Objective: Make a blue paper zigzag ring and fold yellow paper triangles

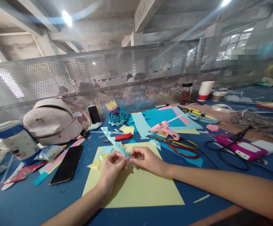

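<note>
My left hand (114,164) and my right hand (148,160) meet over a yellow sheet of paper (146,191). Both have their fingers pinched on a folded light blue paper strip (114,141), which trails up and away to the left. The fingers cover part of the strip. Small folded yellow paper pieces (94,164) lie by my left hand. Just beyond the hands rests a red-handled utility knife (123,136). A pink glue gun (163,128) and red-handled scissors (184,150) lie past my right hand.
A black phone (67,164), a pale backpack (53,121) and a blue-white bottle (16,142) are on the left. A blue paper crown-like piece (117,116) stands at the back. On the right are a purple device (242,147) with a black cable and a paper cup (205,91).
</note>
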The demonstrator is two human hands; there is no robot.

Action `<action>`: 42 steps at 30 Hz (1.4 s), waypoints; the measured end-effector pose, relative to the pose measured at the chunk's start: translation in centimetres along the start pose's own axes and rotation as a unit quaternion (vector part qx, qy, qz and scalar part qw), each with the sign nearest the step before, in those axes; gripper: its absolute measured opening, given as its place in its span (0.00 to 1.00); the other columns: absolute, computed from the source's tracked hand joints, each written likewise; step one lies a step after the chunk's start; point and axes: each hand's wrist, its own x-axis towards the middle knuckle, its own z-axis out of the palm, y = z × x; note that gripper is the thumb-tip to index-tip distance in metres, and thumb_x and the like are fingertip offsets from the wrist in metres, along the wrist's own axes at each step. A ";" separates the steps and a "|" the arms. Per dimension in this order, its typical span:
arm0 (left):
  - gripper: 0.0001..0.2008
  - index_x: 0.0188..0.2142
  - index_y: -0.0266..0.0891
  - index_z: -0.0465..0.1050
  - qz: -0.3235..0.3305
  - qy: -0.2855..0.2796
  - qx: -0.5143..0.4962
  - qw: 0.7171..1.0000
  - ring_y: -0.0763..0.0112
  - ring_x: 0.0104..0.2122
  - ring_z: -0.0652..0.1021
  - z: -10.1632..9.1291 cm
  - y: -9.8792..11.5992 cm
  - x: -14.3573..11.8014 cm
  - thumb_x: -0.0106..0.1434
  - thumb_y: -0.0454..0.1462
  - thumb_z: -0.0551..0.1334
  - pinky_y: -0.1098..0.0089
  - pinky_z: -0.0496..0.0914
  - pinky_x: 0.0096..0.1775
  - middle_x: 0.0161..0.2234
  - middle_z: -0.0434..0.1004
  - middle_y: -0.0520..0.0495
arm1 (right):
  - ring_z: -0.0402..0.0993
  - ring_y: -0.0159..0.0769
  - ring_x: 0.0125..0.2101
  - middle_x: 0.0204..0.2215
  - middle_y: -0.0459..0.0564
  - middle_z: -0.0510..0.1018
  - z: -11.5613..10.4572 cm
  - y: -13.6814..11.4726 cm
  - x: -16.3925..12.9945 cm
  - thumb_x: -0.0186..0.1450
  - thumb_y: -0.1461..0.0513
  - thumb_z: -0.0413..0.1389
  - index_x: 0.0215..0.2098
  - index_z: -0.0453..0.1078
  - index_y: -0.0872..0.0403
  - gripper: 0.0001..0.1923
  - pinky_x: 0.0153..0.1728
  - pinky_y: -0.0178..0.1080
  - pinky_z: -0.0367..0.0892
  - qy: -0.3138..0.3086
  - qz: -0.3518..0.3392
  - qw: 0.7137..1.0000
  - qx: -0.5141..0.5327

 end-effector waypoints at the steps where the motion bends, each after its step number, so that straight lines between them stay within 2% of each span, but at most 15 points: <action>1: 0.21 0.24 0.37 0.69 0.001 0.001 0.000 1.000 0.80 0.17 0.69 0.1 -0.1 0.0 0.48 0.48 0.75 0.79 0.61 0.23 0.15 0.72 0.53 | 0.65 0.28 0.21 0.20 0.40 0.68 0.0 0.1 0.0 0.63 0.51 0.62 0.32 0.66 0.55 0.16 0.23 0.31 0.59 -0.001 0.000 1.000 -0.001; 4: 0.20 0.25 0.37 0.69 0.007 -0.017 -0.010 1.000 0.77 0.19 0.72 0.2 -0.1 -0.1 0.50 0.47 0.75 0.77 0.66 0.24 0.18 0.74 0.52 | 0.65 0.28 0.22 0.21 0.41 0.68 -0.2 0.3 0.1 0.63 0.53 0.62 0.31 0.67 0.55 0.15 0.24 0.32 0.59 0.003 -0.009 1.000 -0.018; 9: 0.18 0.32 0.36 0.75 0.023 -0.063 -0.029 0.997 0.73 0.28 0.78 -0.2 0.0 0.1 0.53 0.47 0.74 0.75 0.72 0.32 0.28 0.80 0.48 | 0.65 0.30 0.26 0.25 0.43 0.70 -0.8 0.2 0.4 0.63 0.54 0.62 0.32 0.71 0.56 0.13 0.27 0.32 0.59 0.010 -0.023 0.998 -0.060; 13: 0.20 0.27 0.36 0.72 -0.008 -0.008 -0.092 0.996 0.74 0.26 0.78 -0.7 -0.1 0.3 0.51 0.49 0.75 0.75 0.73 0.31 0.26 0.80 0.49 | 0.68 0.33 0.31 0.29 0.45 0.74 -2.0 0.1 0.9 0.64 0.54 0.61 0.39 0.74 0.56 0.13 0.31 0.34 0.62 0.027 -0.041 0.995 -0.084; 16: 0.21 0.27 0.36 0.73 -0.014 0.028 -0.126 0.992 0.70 0.31 0.81 -1.0 -0.3 0.6 0.46 0.47 0.78 0.77 0.73 0.31 0.26 0.80 0.48 | 0.71 0.35 0.33 0.33 0.48 0.77 -3.4 0.1 1.4 0.67 0.55 0.58 0.39 0.74 0.55 0.12 0.34 0.35 0.64 0.054 -0.057 0.987 -0.138; 18: 0.22 0.28 0.35 0.74 -0.020 0.034 -0.138 0.990 0.68 0.33 0.82 -1.1 -0.4 0.8 0.45 0.46 0.79 0.76 0.73 0.32 0.28 0.81 0.47 | 0.71 0.36 0.34 0.36 0.49 0.78 -4.3 0.0 1.6 0.70 0.57 0.54 0.39 0.75 0.54 0.11 0.36 0.37 0.64 0.063 -0.072 0.973 -0.212; 20: 0.22 0.29 0.35 0.74 -0.030 0.043 -0.145 0.988 0.67 0.34 0.83 -1.2 -0.4 1.0 0.44 0.46 0.79 0.76 0.73 0.32 0.30 0.82 0.46 | 0.72 0.39 0.40 0.41 0.51 0.78 -4.7 -0.3 1.5 0.70 0.58 0.53 0.42 0.76 0.53 0.10 0.42 0.39 0.64 0.070 -0.107 0.951 -0.280; 22: 0.22 0.29 0.35 0.74 -0.039 0.049 -0.142 0.988 0.67 0.34 0.82 -1.3 -0.5 1.0 0.44 0.45 0.79 0.76 0.72 0.32 0.31 0.82 0.45 | 0.72 0.40 0.45 0.45 0.52 0.76 -4.6 -0.8 1.3 0.70 0.58 0.54 0.44 0.76 0.52 0.10 0.45 0.39 0.64 0.073 -0.136 0.941 -0.301; 24: 0.20 0.29 0.35 0.75 -0.039 0.042 -0.128 0.990 0.69 0.32 0.81 -1.3 -0.5 0.8 0.46 0.45 0.79 0.76 0.72 0.32 0.30 0.82 0.45 | 0.72 0.38 0.42 0.44 0.50 0.76 -3.9 -1.5 1.0 0.70 0.58 0.56 0.44 0.75 0.51 0.09 0.40 0.36 0.65 0.052 -0.129 0.952 -0.272; 27: 0.19 0.29 0.35 0.76 -0.021 0.021 -0.102 0.994 0.73 0.26 0.77 -1.2 -0.4 0.5 0.47 0.46 0.77 0.75 0.70 0.31 0.27 0.80 0.48 | 0.73 0.34 0.35 0.38 0.47 0.79 -2.3 -2.6 0.6 0.65 0.57 0.61 0.41 0.75 0.52 0.08 0.31 0.32 0.63 0.006 -0.099 0.973 -0.207; 30: 0.18 0.26 0.34 0.77 0.004 0.006 -0.060 0.998 0.74 0.24 0.74 -1.1 -0.2 0.2 0.48 0.46 0.77 0.75 0.69 0.30 0.24 0.78 0.49 | 0.72 0.32 0.30 0.30 0.45 0.78 -1.2 -3.2 0.6 0.66 0.58 0.59 0.34 0.73 0.54 0.07 0.29 0.32 0.62 -0.012 -0.068 0.987 -0.149; 33: 0.17 0.28 0.36 0.77 0.033 -0.020 -0.038 0.999 0.74 0.24 0.73 -0.9 0.2 -0.2 0.51 0.47 0.74 0.75 0.68 0.30 0.23 0.75 0.51 | 0.72 0.31 0.27 0.27 0.44 0.78 -1.2 -3.1 0.8 0.66 0.59 0.58 0.32 0.71 0.55 0.07 0.28 0.31 0.63 -0.021 -0.041 0.992 -0.120; 37: 0.16 0.27 0.37 0.76 0.012 -0.017 -0.016 1.000 0.72 0.24 0.73 -0.7 0.6 -0.5 0.53 0.48 0.72 0.73 0.68 0.30 0.24 0.77 0.50 | 0.72 0.31 0.28 0.27 0.45 0.79 -2.0 -2.8 0.4 0.65 0.59 0.59 0.34 0.72 0.55 0.06 0.29 0.32 0.64 -0.025 -0.035 0.989 -0.138; 42: 0.13 0.28 0.38 0.79 0.003 -0.012 0.007 1.000 0.64 0.29 0.79 -0.5 0.9 -0.5 0.51 0.46 0.72 0.71 0.71 0.31 0.29 0.82 0.44 | 0.73 0.31 0.29 0.37 0.47 0.79 -2.6 -3.0 -0.9 0.66 0.59 0.58 0.39 0.72 0.53 0.06 0.29 0.32 0.67 0.036 -0.063 0.986 -0.147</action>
